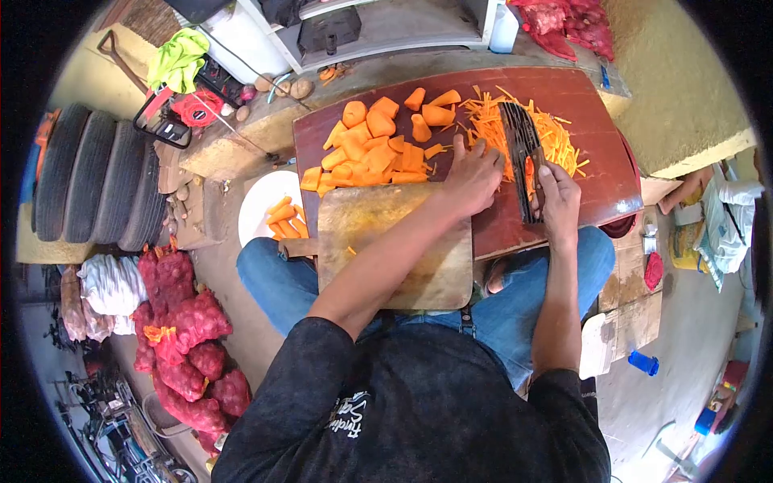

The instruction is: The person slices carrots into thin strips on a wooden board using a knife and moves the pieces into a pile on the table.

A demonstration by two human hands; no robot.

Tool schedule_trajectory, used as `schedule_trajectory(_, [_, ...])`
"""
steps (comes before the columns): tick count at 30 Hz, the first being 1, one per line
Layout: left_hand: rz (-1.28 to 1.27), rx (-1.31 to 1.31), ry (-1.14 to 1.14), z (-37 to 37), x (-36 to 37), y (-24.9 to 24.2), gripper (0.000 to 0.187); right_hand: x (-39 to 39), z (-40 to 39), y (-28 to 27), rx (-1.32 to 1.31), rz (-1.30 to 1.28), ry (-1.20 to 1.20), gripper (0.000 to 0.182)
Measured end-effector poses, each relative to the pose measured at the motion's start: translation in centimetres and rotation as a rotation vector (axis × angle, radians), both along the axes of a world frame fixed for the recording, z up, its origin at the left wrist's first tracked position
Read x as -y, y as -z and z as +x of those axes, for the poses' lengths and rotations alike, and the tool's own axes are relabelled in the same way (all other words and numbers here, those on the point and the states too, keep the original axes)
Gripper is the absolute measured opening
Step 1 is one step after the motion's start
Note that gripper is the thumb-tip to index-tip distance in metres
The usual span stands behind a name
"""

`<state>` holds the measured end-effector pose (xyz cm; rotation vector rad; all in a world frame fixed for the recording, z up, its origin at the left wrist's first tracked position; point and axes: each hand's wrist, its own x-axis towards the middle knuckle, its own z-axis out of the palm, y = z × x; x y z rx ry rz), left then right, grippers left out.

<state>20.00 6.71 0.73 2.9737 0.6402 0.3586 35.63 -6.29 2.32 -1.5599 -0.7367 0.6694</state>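
Note:
My right hand [560,193] is closed round the handle of a knife [522,153] with a wide dark blade. The blade lies over a heap of orange carrot shreds [555,133] on the red-brown table [596,185]. At the heap's left edge is my left hand [477,177], its fingers bent down among the shreds; what they hold, if anything, is hidden. Under my left forearm rests a worn cutting board [394,241]. Carrot chunks [374,153] are piled beyond the board, to the left of the shreds.
A white bowl [262,193] with carrot pieces stands left of the table. Black tyres [97,177] and red net sacks [197,318] are farther left. A grey shelf [386,36] is beyond the table. A blue object [643,362] lies on the floor at right.

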Motion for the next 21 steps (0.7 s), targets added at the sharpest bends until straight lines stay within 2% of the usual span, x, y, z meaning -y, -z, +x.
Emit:
schedule_trajectory(2, [0.027,0.033,-0.002,-0.8,-0.5,-0.4,0.055,-0.2,-0.1,0.0,-0.010,0.028,0.010,0.037])
schedule_trajectory(5, [0.067,0.370,0.012,-2.4,-1.0,0.3,0.059,-0.1,0.3,0.6,0.034,0.034,0.003,0.035])
schedule_trajectory(9, [-0.039,0.334,-0.245,-8.1,-2.3,-0.3,0.053,-0.2,-0.2,0.3,0.022,0.046,0.008,0.035])
schedule_trajectory(11, [0.008,0.306,-0.350,-12.4,-4.1,0.5,0.056,-0.1,-0.3,0.3,0.022,0.038,-0.018,0.035])
schedule_trajectory(14, [-0.079,0.160,-0.506,-17.2,-5.5,-1.1,0.060,0.0,-0.5,0.8,0.035,0.023,-0.060,0.035])
schedule_trajectory(21, [-0.021,0.133,-0.366,-18.0,-6.8,0.3,0.064,0.0,-2.2,0.2,0.071,-0.026,-0.077,0.035])
